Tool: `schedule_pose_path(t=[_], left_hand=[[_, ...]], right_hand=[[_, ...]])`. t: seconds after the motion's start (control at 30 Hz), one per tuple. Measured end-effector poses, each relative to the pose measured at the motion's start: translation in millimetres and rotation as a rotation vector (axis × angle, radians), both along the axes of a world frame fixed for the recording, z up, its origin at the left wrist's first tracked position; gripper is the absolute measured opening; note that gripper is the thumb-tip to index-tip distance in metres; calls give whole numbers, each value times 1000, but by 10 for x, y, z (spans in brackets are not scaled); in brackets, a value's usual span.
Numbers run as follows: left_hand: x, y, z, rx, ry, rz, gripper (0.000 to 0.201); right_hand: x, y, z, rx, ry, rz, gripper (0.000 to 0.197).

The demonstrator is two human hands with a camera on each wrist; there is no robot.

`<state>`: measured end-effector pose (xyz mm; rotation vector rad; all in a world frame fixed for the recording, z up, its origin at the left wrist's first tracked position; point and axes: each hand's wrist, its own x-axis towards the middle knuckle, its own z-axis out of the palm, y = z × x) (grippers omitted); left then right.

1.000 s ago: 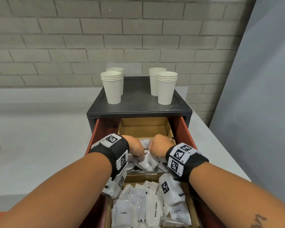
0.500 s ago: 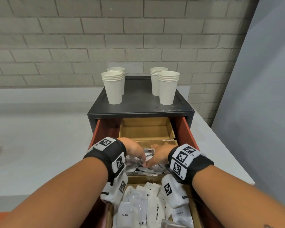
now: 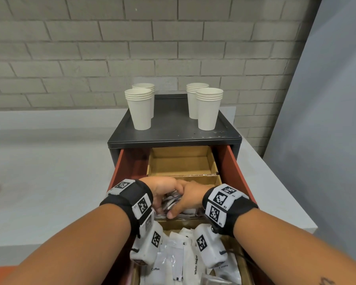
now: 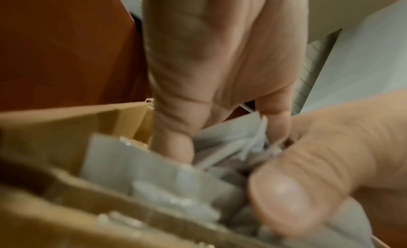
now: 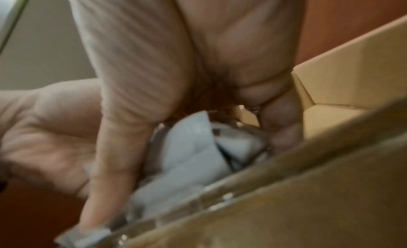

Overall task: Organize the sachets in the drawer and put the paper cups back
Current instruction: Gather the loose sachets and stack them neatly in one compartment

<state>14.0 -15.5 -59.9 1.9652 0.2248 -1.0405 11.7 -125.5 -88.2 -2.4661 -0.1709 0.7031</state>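
Sachets (image 3: 173, 202) are sitting bunched in the middle cardboard compartment of the red drawer (image 3: 232, 161), w/ both hands down in that pile; too many and too blurred to count. More white sachets (image 3: 179, 256) are lying in the near compartment, two reading "Coffee" and "White Sugar". Rear compartment (image 3: 181, 161) is showing bare cardboard. Paper cups: 4 stacks, 2 on the left (image 3: 140, 110) and 2 on the right (image 3: 209, 110), standing upright on the black cabinet top (image 3: 173, 128), which is sitting on the grey desk (image 3: 49, 182).

Vs 1 s ago: the hands are now pressed together, touching at the knuckles, where they were apart w/ a gap between them; cup stacks unchanged.

Left hand (image 3: 162, 190) is reaching palm-down, fingers (image 4: 174, 138) curling into the sachets and clamping a bunch. Right hand (image 3: 188, 199) is mirroring it, thumb low at the near edge, fingers (image 5: 114, 147) curled round the same bunch.
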Motion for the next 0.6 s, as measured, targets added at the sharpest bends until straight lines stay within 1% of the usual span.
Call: schedule_pose_path(t=[0.07,0.13,0.23,0.37,0.43,0.5,0.53,0.6], left_hand=[[-7,33,-9,-59,-9,34,11],[-11,60,4,-119,-22,66,12],[-29,83,77,-153,-19,35,14],[-59,137,210,-143,-79,-3,26],[-72,182,291,-120,-94,-33,37],[-61,233,327,-61,-114,-24,49],[-54,255,330,-19,-145,0,50],[-49,292,295,69,-224,45,46]], right_hand=[[1,14,-34,90,-73,-33,66],[9,3,-42,130,-143,-60,50],[26,-42,14,175,-230,-71,30],[-47,-127,232,197,-294,-22,27],[-123,-183,338,243,-289,4,28],[-237,-236,435,267,-275,35,30],[-297,-256,474,276,-260,70,29],[-427,-264,527,280,-222,162,25]])
